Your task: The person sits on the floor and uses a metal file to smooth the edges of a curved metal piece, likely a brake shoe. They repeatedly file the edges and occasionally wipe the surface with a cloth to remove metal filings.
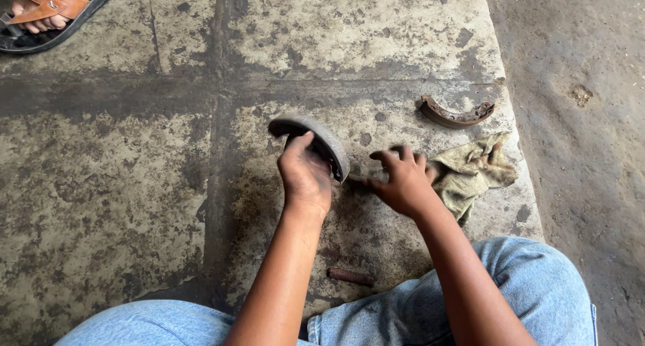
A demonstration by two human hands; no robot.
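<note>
Your left hand (pixel 306 175) has the curved brake shoe (pixel 316 141) stood up on edge on the stained concrete floor (pixel 121 185), thumb hooked over the top of the arc and the fingers closed around its inner web, so that shoe is pinned by one grip alone. That looks like the weak spot: the shoe rests on a narrow edge, the floor is slick-looking with dark oily patches, and if your grip loosens or you press sideways I'd expect it to skid out or tip flat, and a hard metal rim sliding under your palm could nip the thumb. Your right hand (pixel 403 181) is just beside the shoe, fingers spread and curled, holding nothing that I can make out, hovering at the near corner of the greasy rag (pixel 474 171); whether the fingertips touch the cloth I can't tell. Watch that wrist, it's cocked low over the floor, and a reach across could knock the shoe from behind. Both forearms run out straight from your knees, elbows tucked in, left wrist bent upward, right wrist flatter. A second, rustier brake shoe (pixel 457 112) lies beyond the rag near the slab's edge, well apart, and a small rusty pin (pixel 349 276) sits by your knee where it could roll under you. Someone's sandalled foot (pixel 47 13) stands far off at the top left.
</note>
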